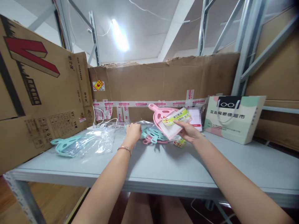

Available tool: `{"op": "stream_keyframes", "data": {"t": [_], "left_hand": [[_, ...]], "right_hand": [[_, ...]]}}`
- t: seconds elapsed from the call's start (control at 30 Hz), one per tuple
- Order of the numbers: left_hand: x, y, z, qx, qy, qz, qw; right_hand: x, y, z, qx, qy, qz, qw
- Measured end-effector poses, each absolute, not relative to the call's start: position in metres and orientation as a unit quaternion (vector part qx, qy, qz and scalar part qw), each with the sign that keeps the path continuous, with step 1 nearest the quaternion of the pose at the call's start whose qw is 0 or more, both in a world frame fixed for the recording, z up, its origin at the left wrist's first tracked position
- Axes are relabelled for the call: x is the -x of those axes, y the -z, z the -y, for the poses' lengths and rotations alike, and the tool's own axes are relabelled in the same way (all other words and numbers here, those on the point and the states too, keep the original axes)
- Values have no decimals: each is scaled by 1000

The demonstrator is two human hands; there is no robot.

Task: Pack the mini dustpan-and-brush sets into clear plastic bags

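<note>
My right hand grips a pink mini dustpan and brush set by its lower right corner, lifted above the table. A yellow-green printed label lies across its white bristles. My left hand is closed over clear plastic and teal pieces at the middle of the table; its fingertips are hidden, so what it pinches cannot be made out. Between the hands lies a pile of teal dustpan sets, with a pink one underneath. On the left rests another teal dustpan set, partly under plastic.
Clear plastic bags and a white cable lie on the grey table. Large cardboard boxes stand left, and a taped carton behind. A paper gift bag stands right, beside a white-and-purple lit screen.
</note>
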State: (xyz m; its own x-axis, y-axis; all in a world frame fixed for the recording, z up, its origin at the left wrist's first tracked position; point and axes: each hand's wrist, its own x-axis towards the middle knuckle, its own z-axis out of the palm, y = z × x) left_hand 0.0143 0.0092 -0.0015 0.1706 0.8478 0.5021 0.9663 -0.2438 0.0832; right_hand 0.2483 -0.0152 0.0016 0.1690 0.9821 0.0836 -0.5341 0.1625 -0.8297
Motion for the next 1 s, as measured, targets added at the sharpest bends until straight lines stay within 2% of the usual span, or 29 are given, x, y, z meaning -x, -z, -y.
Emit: {"op": "stream_keyframes", "data": {"t": [0.3, 0.43, 0.53, 0.67, 0.83, 1.0], "left_hand": [[3, -2, -12, 721, 237, 641, 110], [1, -3, -11, 692, 322, 630, 142], [-3, -3, -9, 715, 411, 546, 148], [-12, -2, -6, 800, 447, 378, 134], [-14, -3, -2, 808, 483, 308, 137], [-18, -5, 4, 837, 456, 259, 153]], "right_hand": [[-263, 0, 24, 344, -626, 453, 534], [-259, 2, 26, 376, -626, 468, 498], [-249, 5, 25, 400, -608, 460, 508], [-236, 9, 19, 375, -600, 415, 571], [-226, 11, 16, 323, -587, 344, 658], [-213, 12, 24, 327, -594, 416, 606]]}}
